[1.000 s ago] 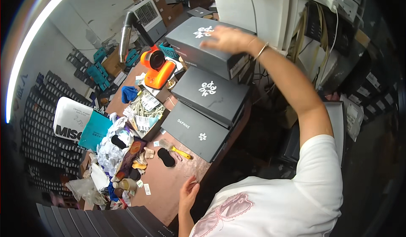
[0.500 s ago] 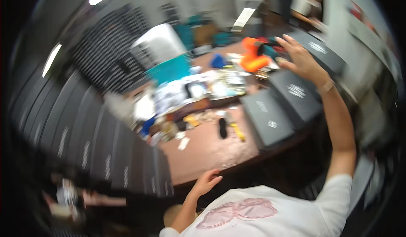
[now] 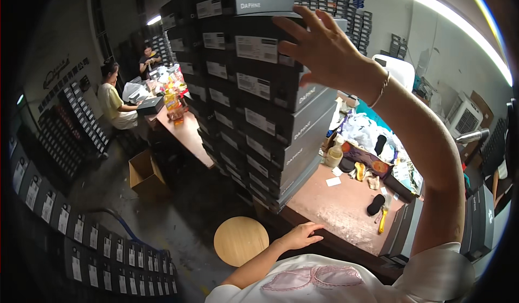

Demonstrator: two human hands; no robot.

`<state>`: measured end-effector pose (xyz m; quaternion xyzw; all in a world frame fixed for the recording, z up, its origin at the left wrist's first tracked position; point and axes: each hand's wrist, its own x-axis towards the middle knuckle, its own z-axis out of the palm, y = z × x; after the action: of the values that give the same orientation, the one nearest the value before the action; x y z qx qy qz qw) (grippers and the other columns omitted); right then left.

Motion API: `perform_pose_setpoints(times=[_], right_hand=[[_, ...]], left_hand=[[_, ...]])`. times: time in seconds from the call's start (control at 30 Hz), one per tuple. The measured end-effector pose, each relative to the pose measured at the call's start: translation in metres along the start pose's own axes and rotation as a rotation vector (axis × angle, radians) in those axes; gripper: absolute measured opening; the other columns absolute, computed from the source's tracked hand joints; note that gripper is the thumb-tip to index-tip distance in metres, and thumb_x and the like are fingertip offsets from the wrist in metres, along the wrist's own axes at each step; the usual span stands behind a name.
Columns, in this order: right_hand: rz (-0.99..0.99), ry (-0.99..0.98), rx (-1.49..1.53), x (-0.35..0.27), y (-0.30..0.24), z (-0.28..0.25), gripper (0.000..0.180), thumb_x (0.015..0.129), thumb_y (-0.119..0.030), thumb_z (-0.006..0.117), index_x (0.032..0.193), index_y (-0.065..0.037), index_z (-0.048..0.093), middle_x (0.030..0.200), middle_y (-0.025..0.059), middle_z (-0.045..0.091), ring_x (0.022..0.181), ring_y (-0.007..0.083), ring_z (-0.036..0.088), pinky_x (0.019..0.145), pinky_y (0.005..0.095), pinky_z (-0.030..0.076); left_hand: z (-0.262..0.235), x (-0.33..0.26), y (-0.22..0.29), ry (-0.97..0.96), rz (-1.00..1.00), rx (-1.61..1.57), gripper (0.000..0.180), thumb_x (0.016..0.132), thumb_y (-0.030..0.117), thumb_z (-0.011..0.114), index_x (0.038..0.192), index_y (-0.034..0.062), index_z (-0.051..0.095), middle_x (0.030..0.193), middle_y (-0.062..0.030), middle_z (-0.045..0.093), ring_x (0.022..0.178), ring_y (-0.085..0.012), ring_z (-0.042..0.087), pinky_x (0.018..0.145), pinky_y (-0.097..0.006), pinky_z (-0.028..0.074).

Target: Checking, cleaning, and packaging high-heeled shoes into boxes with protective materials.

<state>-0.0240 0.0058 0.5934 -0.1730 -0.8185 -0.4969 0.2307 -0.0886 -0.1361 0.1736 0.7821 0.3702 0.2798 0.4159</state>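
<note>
A tall stack of dark grey shoe boxes (image 3: 259, 119) with white labels rises from the table's left end. My right hand (image 3: 327, 46) is raised in front of its upper part, open with fingers spread. Its fingertips overlap the corner of an upper box; whether they touch the cardboard I cannot tell. Lower down, my left hand (image 3: 300, 236) rests at the front edge of the pinkish table (image 3: 330, 211), open, its fingers stretched out and nothing in them.
A yellow-handled brush (image 3: 383, 220) and a black oval pad (image 3: 376, 205) lie on the table beside clutter. Grey boxes (image 3: 403, 232) stand at its right end. A round wooden stool (image 3: 241, 241) and an open carton (image 3: 145, 172) stand left; two people work beyond.
The view has swung to the left, bringing the box stack to the centre. My right hand has gone from above the right-hand boxes to this stack; my left stays by the table edge.
</note>
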Motion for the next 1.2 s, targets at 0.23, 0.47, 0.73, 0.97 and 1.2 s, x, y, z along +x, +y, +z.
perform_pose_setpoints(times=[0.23, 0.47, 0.73, 0.97, 1.2], right_hand=[[0.123, 0.123, 0.091, -0.093, 0.033, -0.010, 0.048, 0.046, -0.015, 0.083, 0.090, -0.015, 0.064, 0.137, 0.0078, 0.042, 0.125, 0.0353, 0.039, 0.094, 0.0474, 0.042], [0.308, 0.267, 0.204, -0.262, -0.014, -0.064, 0.029, 0.059, -0.009, 0.076, 0.084, -0.014, 0.064, 0.133, 0.0093, 0.046, 0.124, 0.0446, 0.040, 0.095, 0.0498, 0.045], [0.525, -0.264, 0.793, -0.426, -0.124, -0.029, 0.044, 0.054, -0.011, 0.076, 0.096, -0.010, 0.061, 0.135, 0.0105, 0.044, 0.125, 0.0422, 0.038, 0.099, 0.0513, 0.040], [0.613, -0.499, 0.940, -0.456, -0.155, 0.016, 0.043, 0.050, -0.013, 0.079, 0.088, -0.008, 0.059, 0.135, 0.0090, 0.043, 0.126, 0.0427, 0.036, 0.093, 0.0536, 0.043], [0.637, -0.530, 0.894, -0.443, -0.156, 0.034, 0.043, 0.049, -0.013, 0.080, 0.087, -0.008, 0.059, 0.136, 0.0093, 0.042, 0.127, 0.0429, 0.035, 0.097, 0.0539, 0.042]], left_hand=[[-0.027, 0.040, 0.038, 0.015, 0.108, 0.011, 0.046, 0.089, 0.025, 0.065, 0.127, 0.0007, 0.054, 0.111, -0.0184, 0.060, 0.097, -0.0273, 0.062, 0.086, -0.035, 0.049], [-0.033, 0.136, 0.061, 0.319, 0.310, -0.744, 0.055, 0.094, 0.037, 0.057, 0.136, 0.0035, 0.044, 0.116, -0.0120, 0.058, 0.106, -0.0251, 0.059, 0.095, -0.039, 0.046], [0.046, 0.162, 0.026, 0.233, -0.181, -1.612, 0.058, 0.095, 0.050, 0.040, 0.132, 0.0061, 0.050, 0.126, -0.0103, 0.057, 0.116, -0.0259, 0.056, 0.100, -0.042, 0.045], [0.079, 0.145, -0.023, 0.372, -0.682, -1.859, 0.047, 0.095, 0.045, 0.042, 0.127, 0.0136, 0.056, 0.127, -0.0109, 0.057, 0.117, -0.0325, 0.053, 0.097, -0.056, 0.043], [0.059, 0.157, -0.043, 0.303, -0.690, -1.822, 0.044, 0.094, 0.046, 0.049, 0.124, 0.0150, 0.058, 0.121, -0.0024, 0.061, 0.113, -0.0233, 0.057, 0.093, -0.044, 0.048]])
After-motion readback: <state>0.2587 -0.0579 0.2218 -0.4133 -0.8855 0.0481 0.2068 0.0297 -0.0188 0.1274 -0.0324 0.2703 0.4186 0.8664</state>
